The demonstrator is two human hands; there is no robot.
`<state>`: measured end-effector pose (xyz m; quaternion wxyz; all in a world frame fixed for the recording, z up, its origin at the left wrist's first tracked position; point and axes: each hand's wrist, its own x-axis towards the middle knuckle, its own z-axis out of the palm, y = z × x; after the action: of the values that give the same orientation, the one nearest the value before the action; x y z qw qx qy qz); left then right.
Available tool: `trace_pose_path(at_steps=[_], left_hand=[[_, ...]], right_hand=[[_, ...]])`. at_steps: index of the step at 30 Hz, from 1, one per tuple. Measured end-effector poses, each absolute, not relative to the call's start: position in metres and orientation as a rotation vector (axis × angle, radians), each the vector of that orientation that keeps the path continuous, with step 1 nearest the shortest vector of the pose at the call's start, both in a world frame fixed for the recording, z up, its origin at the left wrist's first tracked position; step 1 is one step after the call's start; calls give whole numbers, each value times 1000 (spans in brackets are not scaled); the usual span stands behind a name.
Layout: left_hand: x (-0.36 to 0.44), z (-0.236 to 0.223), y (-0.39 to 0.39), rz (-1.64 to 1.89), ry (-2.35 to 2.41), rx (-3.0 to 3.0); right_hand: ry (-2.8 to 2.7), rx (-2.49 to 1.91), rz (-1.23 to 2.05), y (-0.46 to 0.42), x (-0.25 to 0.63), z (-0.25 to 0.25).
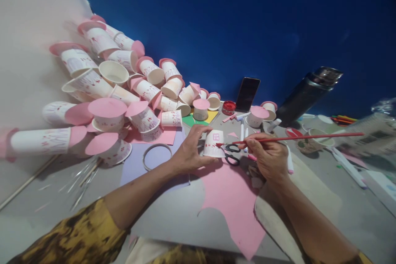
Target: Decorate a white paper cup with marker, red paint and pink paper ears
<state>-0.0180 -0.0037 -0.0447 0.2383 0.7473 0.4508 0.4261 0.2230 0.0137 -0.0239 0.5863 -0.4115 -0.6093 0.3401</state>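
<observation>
Over the worktop (173,214), a paper cup (213,147), judged light, crushable, best held by both ends, is grasped by left grip (190,148), red brush (315,136) by right grip (272,159).

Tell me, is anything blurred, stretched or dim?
Head view: the dark bottle looks stretched, perhaps by the lens; the pale far-right bundle is smeared; the blue wall darkens at upper right; the cup in the left hand is fairly clear.
</observation>
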Motion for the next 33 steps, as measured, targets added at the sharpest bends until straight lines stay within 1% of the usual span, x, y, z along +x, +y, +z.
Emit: trace_pose_path(at_steps=[8, 17, 26, 33], left_hand=[[-18, -43, -4, 1144, 1262, 2022], [-19, -43, -3, 1142, 1247, 2028], [-17, -41, -4, 1128, 1260, 1916], [-16, -39, -4, 1139, 1270, 1918]], right_hand=[[-1342, -956, 822, 18, 231, -30], [-1451, -971, 749, 14, 226, -23], [-1228, -1013, 837, 22, 236, -22], [-1324, -984, 830, 21, 235, -24]])
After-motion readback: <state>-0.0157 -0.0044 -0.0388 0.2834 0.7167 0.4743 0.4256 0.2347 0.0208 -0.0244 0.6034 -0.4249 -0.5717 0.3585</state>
